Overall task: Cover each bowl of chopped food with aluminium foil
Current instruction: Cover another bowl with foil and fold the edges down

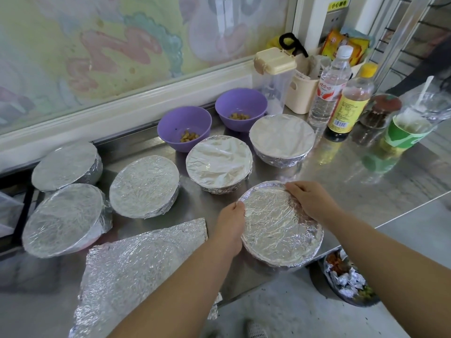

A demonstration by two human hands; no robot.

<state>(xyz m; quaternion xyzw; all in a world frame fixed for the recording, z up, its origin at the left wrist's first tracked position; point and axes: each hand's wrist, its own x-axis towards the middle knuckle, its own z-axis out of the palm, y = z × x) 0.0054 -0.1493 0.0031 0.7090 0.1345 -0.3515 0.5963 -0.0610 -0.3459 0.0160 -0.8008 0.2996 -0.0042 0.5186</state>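
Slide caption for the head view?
Left hand and right hand crimp crinkled aluminium foil over nearest bowl; five other bowls covered, two purple plastic bowls uncovered.

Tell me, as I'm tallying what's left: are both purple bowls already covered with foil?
No, the nearer purple bowl and the farther purple bowl both stand uncovered by the wall, their insides showing.

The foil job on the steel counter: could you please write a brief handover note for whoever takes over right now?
Left hand: grips the near bowl at its left rim, over the foil.
Right hand: fingers curled over its far right rim.
Done: five covered bowls stand behind and to the left.
Left: finish crimping the near bowl; two purple bowls at the back are uncovered, with food inside. A loose foil sheet lies near left.
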